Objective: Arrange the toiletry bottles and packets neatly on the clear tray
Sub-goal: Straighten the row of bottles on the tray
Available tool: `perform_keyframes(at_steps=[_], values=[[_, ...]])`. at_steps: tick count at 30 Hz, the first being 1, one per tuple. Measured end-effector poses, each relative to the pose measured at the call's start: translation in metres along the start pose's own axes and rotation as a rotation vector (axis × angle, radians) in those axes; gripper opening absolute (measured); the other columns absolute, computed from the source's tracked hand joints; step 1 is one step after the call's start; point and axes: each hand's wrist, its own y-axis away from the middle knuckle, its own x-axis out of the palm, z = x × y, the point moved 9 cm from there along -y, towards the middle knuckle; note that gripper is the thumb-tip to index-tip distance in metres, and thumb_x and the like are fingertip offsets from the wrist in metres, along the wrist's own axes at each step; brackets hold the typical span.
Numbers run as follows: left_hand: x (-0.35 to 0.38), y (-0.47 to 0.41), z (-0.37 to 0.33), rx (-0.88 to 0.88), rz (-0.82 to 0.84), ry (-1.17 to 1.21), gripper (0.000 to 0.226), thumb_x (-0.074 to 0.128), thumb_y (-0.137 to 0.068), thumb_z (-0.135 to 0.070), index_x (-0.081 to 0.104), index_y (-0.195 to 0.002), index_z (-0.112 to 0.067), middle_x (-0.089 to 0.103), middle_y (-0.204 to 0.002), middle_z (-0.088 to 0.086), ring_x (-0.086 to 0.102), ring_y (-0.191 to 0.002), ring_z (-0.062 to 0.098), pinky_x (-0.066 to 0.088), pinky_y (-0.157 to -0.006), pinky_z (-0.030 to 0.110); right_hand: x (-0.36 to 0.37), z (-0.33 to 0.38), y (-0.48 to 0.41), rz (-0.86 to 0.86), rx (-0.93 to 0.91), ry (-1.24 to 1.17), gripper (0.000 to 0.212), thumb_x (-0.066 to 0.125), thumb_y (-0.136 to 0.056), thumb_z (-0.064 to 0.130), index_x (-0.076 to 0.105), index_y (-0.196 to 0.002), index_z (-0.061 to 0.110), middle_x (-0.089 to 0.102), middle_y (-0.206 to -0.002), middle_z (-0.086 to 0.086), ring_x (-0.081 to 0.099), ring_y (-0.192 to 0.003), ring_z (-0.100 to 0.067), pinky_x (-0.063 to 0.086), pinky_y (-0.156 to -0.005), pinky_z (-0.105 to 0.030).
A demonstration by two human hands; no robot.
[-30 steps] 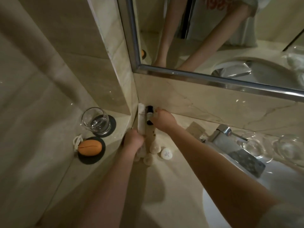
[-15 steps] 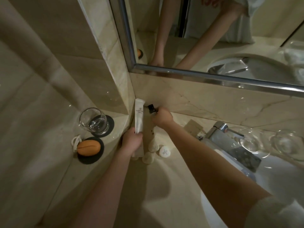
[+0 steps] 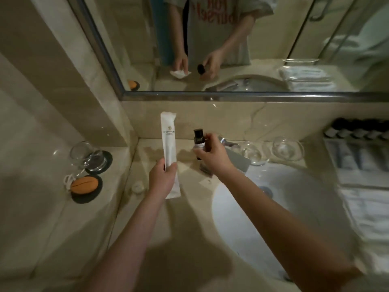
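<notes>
Off the back left corner of the surface [image 3: 189,218], we have lifted two items clear, ready for carrying.
Basin [image 3: 273,207]: open room toward the clear tray [image 3: 328,148] at the right edge.
Left hand [image 3: 162,180]: fingers pinch the white packet [image 3: 168,140], upright.
Right hand [image 3: 212,157]: fingers curl round the dark bottle [image 3: 199,139].
Faucet [image 3: 231,148], glass bowls [image 3: 288,149]: crowding the back edge.

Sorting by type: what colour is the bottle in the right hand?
Dark brown bottle with a black cap, clearest in the head view.
</notes>
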Motion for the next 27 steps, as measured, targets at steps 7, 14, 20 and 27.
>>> perform_keyframes(at_steps=[7,14,20,27], values=[[0.068,0.064,-0.053,0.164,0.158,-0.008,0.014,0.052,-0.091,-0.027,0.056,-0.098,-0.016,0.058,-0.082,0.006,0.057,-0.078,0.025,0.05,-0.07,0.039,-0.103,-0.014,0.068,-0.105,-0.038,-0.11,0.022,0.057,-0.086,0.005,0.053,-0.1,0.022,0.043,-0.069,0.001,0.04,-0.065,-0.013,0.038,-0.065,-0.029],[0.161,0.123,-0.1,0.241,0.385,-0.029,0.01,0.049,-0.092,-0.021,0.055,-0.095,-0.013,0.056,-0.08,0.003,0.053,-0.069,0.016,0.045,-0.062,0.029,-0.211,-0.063,0.119,-0.297,0.038,-0.14,0.024,0.053,-0.086,0.003,0.05,-0.094,0.026,0.051,-0.077,0.0,0.047,-0.072,-0.018,0.04,-0.073,-0.034],[0.238,0.163,-0.117,0.249,0.514,-0.09,0.01,0.047,-0.089,-0.011,0.055,-0.09,-0.006,0.054,-0.069,0.0,0.053,-0.062,0.014,0.039,-0.053,0.022,-0.293,-0.1,0.165,-0.439,0.054,-0.208,0.016,0.046,-0.097,0.026,0.05,-0.109,0.017,0.052,-0.081,0.003,0.05,-0.072,-0.011,0.042,-0.071,-0.028],[0.309,0.192,-0.149,0.291,0.611,-0.13,0.013,0.045,-0.09,-0.008,0.055,-0.099,-0.007,0.054,-0.069,-0.002,0.052,-0.061,0.012,0.042,-0.053,0.02,-0.374,-0.122,0.195,-0.549,0.066,-0.193,0.023,0.051,-0.095,0.021,0.049,-0.117,0.016,0.053,-0.084,0.003,0.052,-0.073,-0.012,0.041,-0.064,-0.021]])
